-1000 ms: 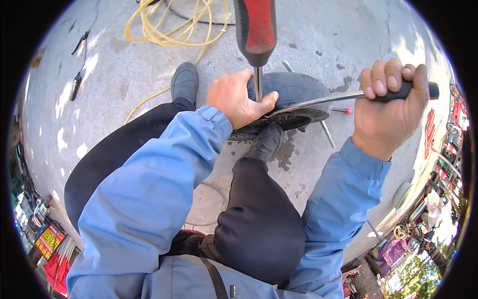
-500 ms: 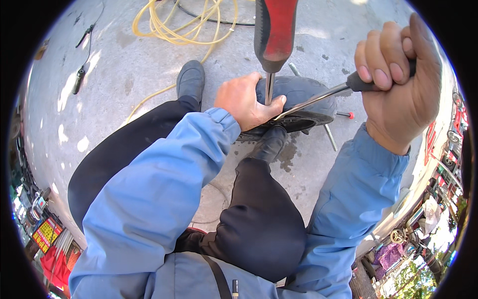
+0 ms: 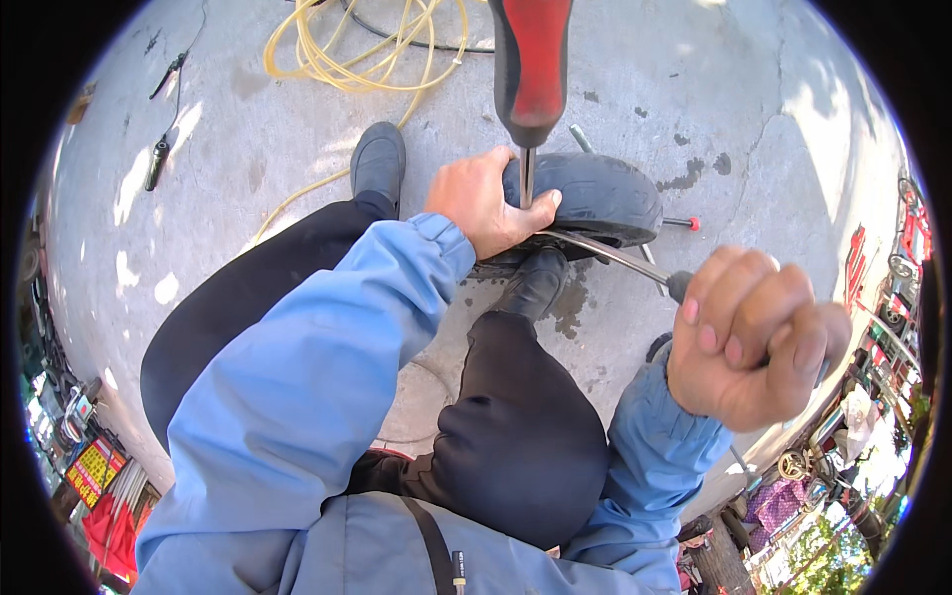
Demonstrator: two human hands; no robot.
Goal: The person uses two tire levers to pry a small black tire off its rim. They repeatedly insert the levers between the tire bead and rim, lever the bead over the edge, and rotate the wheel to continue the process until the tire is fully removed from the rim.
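Note:
A black rubber tyre (image 3: 613, 190) on a small wheel rests on the ground before me, my right shoe (image 3: 538, 285) against its near side. My left hand (image 3: 478, 206) is closed over the tyre's left part, thumb along its near edge. Beside that thumb a screwdriver-like tool with a red and black handle (image 3: 534, 74) stands upright; where its tip ends is hidden. My right hand (image 3: 756, 335) is wrapped round the dark handle of a steel pry lever (image 3: 615, 256). The lever's far end meets the tyre's near edge, close to my left thumb.
Coiled yellow hose (image 3: 372, 55) lies on the concrete beyond my left shoe (image 3: 379, 162). A metal bar (image 3: 581, 138) and a red-tipped rod (image 3: 682, 222) stick out around the wheel. A black cable with a grip (image 3: 157, 164) lies far left. Assorted items line both sides.
My right hand has swung down toward me and slightly left, turning the pry lever's handle end lower. The upright red-handled tool has shifted slightly left; my left hand stays on the tyre.

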